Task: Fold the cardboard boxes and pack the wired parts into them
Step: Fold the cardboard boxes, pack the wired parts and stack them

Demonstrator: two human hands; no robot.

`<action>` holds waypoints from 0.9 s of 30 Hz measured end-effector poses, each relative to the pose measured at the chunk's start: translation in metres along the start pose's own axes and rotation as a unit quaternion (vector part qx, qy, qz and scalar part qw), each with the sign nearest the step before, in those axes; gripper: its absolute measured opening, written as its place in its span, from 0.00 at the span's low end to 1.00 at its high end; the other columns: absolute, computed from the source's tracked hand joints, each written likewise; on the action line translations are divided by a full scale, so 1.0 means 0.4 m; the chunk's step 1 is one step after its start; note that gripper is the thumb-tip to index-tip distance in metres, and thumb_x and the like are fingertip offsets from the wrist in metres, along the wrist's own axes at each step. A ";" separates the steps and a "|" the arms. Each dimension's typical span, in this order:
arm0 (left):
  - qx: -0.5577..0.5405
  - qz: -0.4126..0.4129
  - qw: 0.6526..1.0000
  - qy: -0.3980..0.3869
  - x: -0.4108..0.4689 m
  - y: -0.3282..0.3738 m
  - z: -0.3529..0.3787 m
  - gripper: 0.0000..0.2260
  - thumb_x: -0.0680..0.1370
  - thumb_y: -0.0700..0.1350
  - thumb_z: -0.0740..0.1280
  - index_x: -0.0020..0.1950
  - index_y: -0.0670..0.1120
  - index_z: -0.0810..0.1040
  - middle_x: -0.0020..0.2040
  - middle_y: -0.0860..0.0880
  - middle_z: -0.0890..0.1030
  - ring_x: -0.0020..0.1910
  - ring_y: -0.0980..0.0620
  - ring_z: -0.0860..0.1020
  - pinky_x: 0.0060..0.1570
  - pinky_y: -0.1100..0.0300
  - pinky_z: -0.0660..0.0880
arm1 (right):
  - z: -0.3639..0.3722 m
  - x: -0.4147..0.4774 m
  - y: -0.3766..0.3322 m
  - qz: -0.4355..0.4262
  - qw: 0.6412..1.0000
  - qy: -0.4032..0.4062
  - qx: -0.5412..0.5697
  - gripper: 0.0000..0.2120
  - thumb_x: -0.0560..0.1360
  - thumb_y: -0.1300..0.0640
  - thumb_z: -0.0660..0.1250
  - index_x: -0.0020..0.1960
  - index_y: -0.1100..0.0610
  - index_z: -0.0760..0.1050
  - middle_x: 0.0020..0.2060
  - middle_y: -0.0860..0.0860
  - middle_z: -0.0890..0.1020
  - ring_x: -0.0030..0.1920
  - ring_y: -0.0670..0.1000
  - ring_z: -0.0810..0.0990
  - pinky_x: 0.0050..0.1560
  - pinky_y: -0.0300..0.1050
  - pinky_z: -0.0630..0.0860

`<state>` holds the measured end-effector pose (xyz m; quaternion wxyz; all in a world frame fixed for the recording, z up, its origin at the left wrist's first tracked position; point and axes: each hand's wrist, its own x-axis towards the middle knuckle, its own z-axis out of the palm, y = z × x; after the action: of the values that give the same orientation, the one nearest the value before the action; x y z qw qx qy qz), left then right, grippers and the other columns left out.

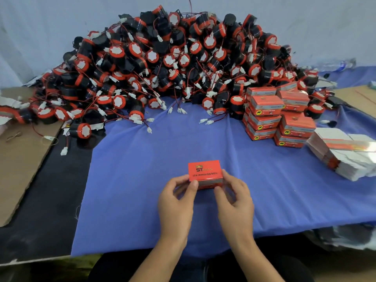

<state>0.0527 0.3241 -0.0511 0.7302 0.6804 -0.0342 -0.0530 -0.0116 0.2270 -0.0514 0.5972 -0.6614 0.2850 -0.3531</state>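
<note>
Squarely in front of the person, a closed red box (204, 173) sat between two bare hands, low over the blue cloth (132, 190) covering the middle of the worktop (46, 200). The left hand (175, 202) came up from the bottom edge, forearm angled toward the centre. Its thumb lay against the box's near left corner and its curled fingers wrapped the left end. The right hand (236, 202) mirrored it, with the forefinger along the right end, the thumb tucked at the near lower edge and the other fingers loosely curled below. Each hand's grip was clamped on the box, which faced printed side up. Whether the box touched the cloth could not be told.

Behind it, a large heap of wired parts (173, 64) rose against a pale backdrop. The parts had round black bodies with red rims, white faces, thin red leads and white plugs. At the heap's right foot, folded boxes (278, 121) stood stacked in several layers. Just beside them, farther right, flat box blanks (345, 157) lay in a leaning pile. A brown cardboard sheet (18, 163) lay along the left side of the worktop.
</note>
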 end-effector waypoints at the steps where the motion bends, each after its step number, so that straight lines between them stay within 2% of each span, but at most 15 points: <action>1: 0.003 0.012 1.000 -0.027 -0.004 0.007 0.034 0.07 0.79 0.40 0.73 0.55 0.49 0.84 0.50 0.57 0.87 0.53 0.60 0.84 0.53 0.67 0.79 | -0.026 0.018 -0.008 -0.003 1.000 0.021 0.007 0.21 0.78 0.72 0.67 0.65 0.53 0.80 0.59 0.50 0.79 0.57 0.33 0.78 0.54 0.25 0.73; 4: 0.021 0.038 0.993 -0.108 -0.014 0.031 0.146 0.10 0.81 0.39 0.70 0.59 0.50 0.84 0.53 0.60 0.86 0.55 0.65 0.82 0.54 0.72 0.76 | -0.114 0.089 -0.038 -0.025 0.997 0.077 -0.002 0.23 0.78 0.72 0.66 0.67 0.52 0.80 0.59 0.49 0.77 0.57 0.34 0.78 0.59 0.29 0.75; 7: 0.020 0.053 0.982 -0.183 -0.024 0.064 0.268 0.14 0.81 0.37 0.68 0.65 0.49 0.82 0.58 0.58 0.85 0.58 0.65 0.81 0.58 0.70 0.75 | -0.206 0.173 -0.063 -0.034 0.992 0.115 -0.029 0.26 0.77 0.70 0.66 0.70 0.50 0.77 0.57 0.47 0.76 0.54 0.35 0.78 0.58 0.30 0.74; 9: 0.012 0.068 0.972 -0.225 -0.024 0.085 0.349 0.17 0.81 0.35 0.67 0.68 0.49 0.80 0.61 0.57 0.84 0.62 0.65 0.80 0.59 0.71 0.75 | -0.261 0.227 -0.075 -0.023 0.992 0.111 -0.048 0.28 0.77 0.68 0.66 0.72 0.46 0.76 0.59 0.43 0.77 0.58 0.38 0.79 0.62 0.40 0.75; 12: -0.006 0.090 0.959 -0.267 -0.006 0.113 0.469 0.20 0.81 0.34 0.66 0.69 0.53 0.78 0.63 0.60 0.81 0.64 0.67 0.77 0.57 0.74 0.73 | -0.326 0.310 -0.098 -0.019 0.991 0.115 -0.063 0.30 0.75 0.67 0.64 0.73 0.46 0.74 0.64 0.44 0.80 0.64 0.42 0.78 0.68 0.51 0.75; 14: -0.013 0.096 0.953 -0.286 0.021 0.123 0.546 0.22 0.80 0.32 0.65 0.72 0.50 0.76 0.67 0.57 0.80 0.65 0.67 0.77 0.60 0.72 0.73 | -0.354 0.365 -0.122 -0.031 0.990 0.117 -0.069 0.28 0.72 0.66 0.62 0.68 0.44 0.78 0.60 0.44 0.83 0.62 0.44 0.81 0.66 0.55 0.77; 16: -0.009 0.098 0.949 -0.299 0.052 0.128 0.615 0.24 0.80 0.30 0.64 0.75 0.45 0.72 0.69 0.53 0.78 0.64 0.69 0.76 0.62 0.69 0.74 | -0.369 0.421 -0.141 -0.041 0.988 0.122 -0.081 0.25 0.70 0.63 0.61 0.59 0.41 0.80 0.53 0.43 0.86 0.55 0.44 0.83 0.61 0.56 0.80; 19: -0.002 0.081 0.940 -0.330 0.105 0.114 0.701 0.28 0.79 0.30 0.62 0.79 0.43 0.66 0.67 0.56 0.77 0.59 0.75 0.76 0.57 0.73 0.75 | -0.376 0.496 -0.152 -0.031 0.985 0.133 -0.105 0.23 0.68 0.58 0.60 0.56 0.40 0.80 0.51 0.43 0.85 0.51 0.43 0.83 0.57 0.56 0.81; 21: 0.030 0.072 0.938 -0.339 0.140 0.100 0.741 0.30 0.78 0.32 0.62 0.80 0.44 0.64 0.64 0.57 0.78 0.57 0.69 0.79 0.59 0.67 0.77 | -0.371 0.536 -0.145 -0.023 0.985 0.118 -0.121 0.22 0.68 0.59 0.60 0.55 0.40 0.80 0.50 0.41 0.86 0.52 0.43 0.83 0.59 0.56 0.80; 23: 0.086 0.081 0.934 -0.338 0.165 0.088 0.762 0.30 0.78 0.34 0.63 0.81 0.47 0.64 0.73 0.52 0.74 0.66 0.58 0.77 0.70 0.55 0.73 | -0.365 0.561 -0.133 -0.016 0.985 0.095 -0.142 0.23 0.68 0.61 0.61 0.56 0.41 0.80 0.48 0.41 0.86 0.50 0.44 0.84 0.59 0.56 0.80; 25: 0.126 0.094 0.928 -0.339 0.180 0.084 0.766 0.31 0.80 0.35 0.63 0.82 0.49 0.62 0.82 0.51 0.61 0.76 0.54 0.68 0.76 0.56 0.65 | -0.365 0.574 -0.116 -0.015 0.983 0.087 -0.158 0.25 0.69 0.64 0.61 0.59 0.43 0.80 0.49 0.42 0.86 0.49 0.45 0.84 0.58 0.56 0.80; 27: 0.147 0.109 0.922 -0.340 0.182 0.082 0.760 0.32 0.80 0.36 0.63 0.83 0.50 0.60 0.84 0.53 0.54 0.79 0.53 0.64 0.77 0.56 0.64 | -0.369 0.580 -0.101 -0.012 0.981 0.086 -0.171 0.26 0.70 0.65 0.61 0.62 0.45 0.79 0.50 0.42 0.86 0.50 0.46 0.84 0.58 0.56 0.80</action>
<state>0.0887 0.0166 0.0018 0.5672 0.7134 -0.3622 -0.1954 0.0040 -0.0400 0.0235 0.4441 -0.7243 0.3837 -0.3620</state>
